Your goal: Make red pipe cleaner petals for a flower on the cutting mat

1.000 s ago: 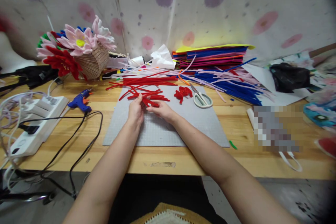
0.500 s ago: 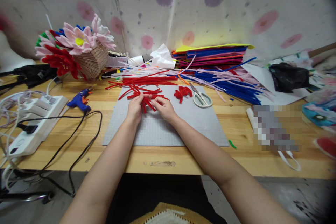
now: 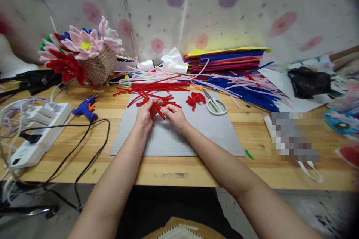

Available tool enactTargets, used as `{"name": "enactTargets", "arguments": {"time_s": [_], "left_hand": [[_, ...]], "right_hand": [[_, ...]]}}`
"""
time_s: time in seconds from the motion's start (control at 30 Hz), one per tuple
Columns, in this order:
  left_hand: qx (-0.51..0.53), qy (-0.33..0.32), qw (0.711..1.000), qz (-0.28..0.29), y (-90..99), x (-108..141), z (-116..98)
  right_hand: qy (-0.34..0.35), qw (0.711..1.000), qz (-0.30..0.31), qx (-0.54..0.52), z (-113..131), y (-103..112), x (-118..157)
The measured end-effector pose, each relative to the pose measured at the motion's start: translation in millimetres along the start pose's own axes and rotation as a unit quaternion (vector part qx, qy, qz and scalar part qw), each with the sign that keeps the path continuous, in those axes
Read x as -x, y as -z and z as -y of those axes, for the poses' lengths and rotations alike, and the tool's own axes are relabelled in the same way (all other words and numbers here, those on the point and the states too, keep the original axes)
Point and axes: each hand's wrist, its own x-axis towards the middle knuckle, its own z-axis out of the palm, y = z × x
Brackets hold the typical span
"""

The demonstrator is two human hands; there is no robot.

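Note:
Over the grey cutting mat (image 3: pixel 174 145), my left hand (image 3: pixel 145 115) is closed around a few red pipe cleaners (image 3: pixel 156 112), whose ends stick out between my two hands. My right hand (image 3: pixel 174 115) pinches at the same red pipe cleaners from the other side; its fingertips partly hide what they grip. Just beyond the hands, loose red pipe cleaners (image 3: pixel 140 97) lie crossed on the mat's far edge. A bent, bunched red pipe-cleaner piece (image 3: pixel 195 99) rests to the right, with white-handled scissors (image 3: pixel 215 106) beside it.
At left are a blue glue gun (image 3: pixel 85 108), a white power strip (image 3: pixel 39 138) with cables, and a basket of pipe-cleaner flowers (image 3: pixel 99 65). Bundled pipe cleaners (image 3: pixel 224 59) are stacked at the back, with blue ones (image 3: pixel 252 93) fanned in front. A black plastic bag (image 3: pixel 310 82) lies at right.
The red pipe cleaners between my hands have tilted slightly, and the left fingers have shifted a little on them. Nothing else has moved noticeably beyond a slight shift of the view.

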Motion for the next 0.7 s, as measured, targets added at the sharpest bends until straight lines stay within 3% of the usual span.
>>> {"name": "enactTargets", "arguments": {"time_s": [0.13,0.23,0.37,0.57,0.7], "left_hand": [[-0.103,-0.027,0.991,0.074,6.7,0.4,-2.5],[-0.148,-0.053,0.984,0.089,7.3,1.2,-0.9],[-0.169,-0.031,0.981,0.089,3.9,2.4,2.6],[-0.067,0.036,0.993,0.095,-6.5,6.0,9.8],[-0.061,0.003,0.995,0.081,-9.1,7.9,18.0]], "right_hand": [[-0.026,0.999,0.005,0.048,-8.4,7.6,-3.0],[-0.017,0.999,0.041,0.005,-10.7,7.5,-7.6],[-0.052,0.995,0.080,0.000,-8.9,2.7,-9.8],[-0.062,0.998,-0.003,0.003,-18.3,3.2,-12.7],[-0.038,0.997,-0.017,0.059,-24.5,3.8,-13.5]]}}
